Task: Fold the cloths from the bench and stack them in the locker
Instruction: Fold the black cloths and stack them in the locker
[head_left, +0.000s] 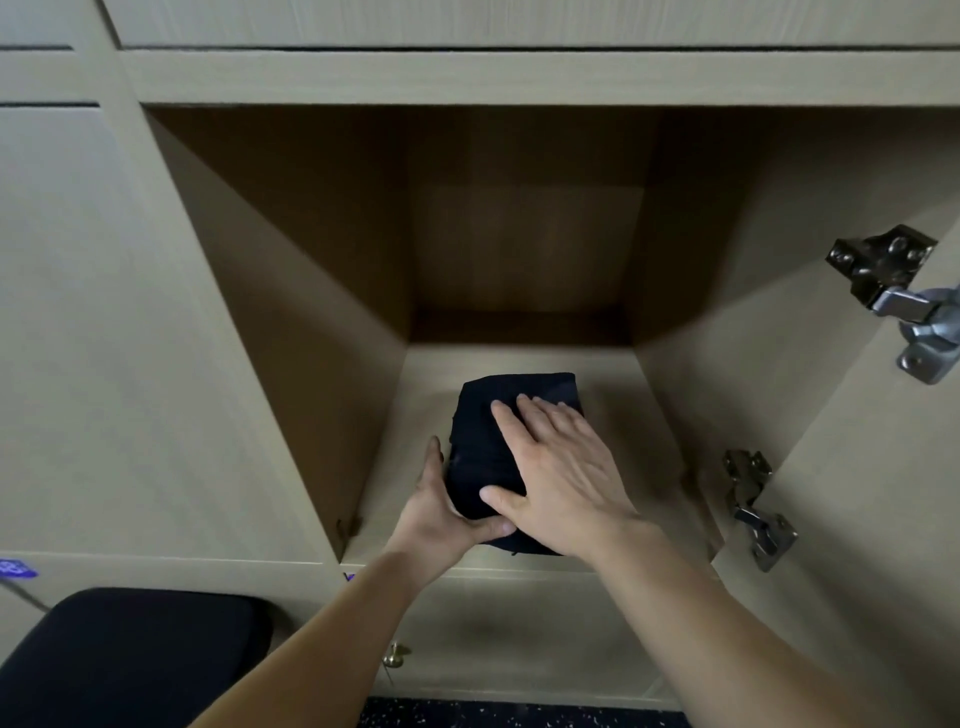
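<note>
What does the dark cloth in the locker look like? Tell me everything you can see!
The cloth is very dark, almost black, and looks soft. It is folded into a neat, thick rectangle and lies flat on the locker floor, near the front, in the middle. The right hand presses flat on top of it with straight fingers. The left hand holds its near left corner, thumb on top. Nothing else touches it.

The right hand covers much of the cloth.
</note>
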